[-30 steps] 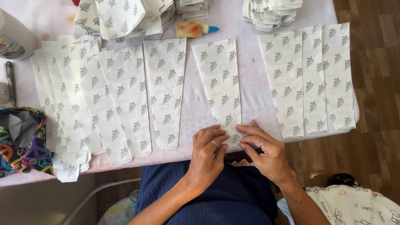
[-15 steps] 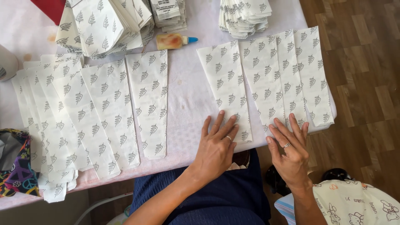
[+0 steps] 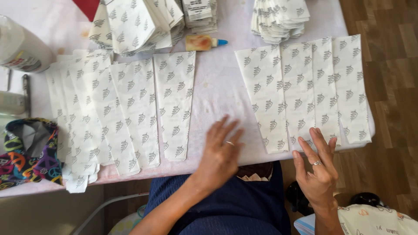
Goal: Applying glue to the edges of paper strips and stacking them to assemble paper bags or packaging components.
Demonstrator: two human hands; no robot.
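1. Plainly, both hands show a released grip — left hand (image 3: pixel 222 152) flat on the table (image 3: pixel 217 91), right hand (image 3: pixel 318 167) touching the right row of patterned paper pieces (image 3: pixel 300 93).
2. A sideways brush could skew that overlapped row — its ends overhang the near edge.

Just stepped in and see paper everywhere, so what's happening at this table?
A seated person is laying out tapered white paper pieces printed with grey leaf marks on a white-covered table. The left hand rests flat and empty on bare cloth between two rows. The right hand, fingers spread, touches the lower edge of the right-hand row of overlapping pieces. A longer row lies to the left, with a small glue bottle with a blue cap and paper stacks behind.
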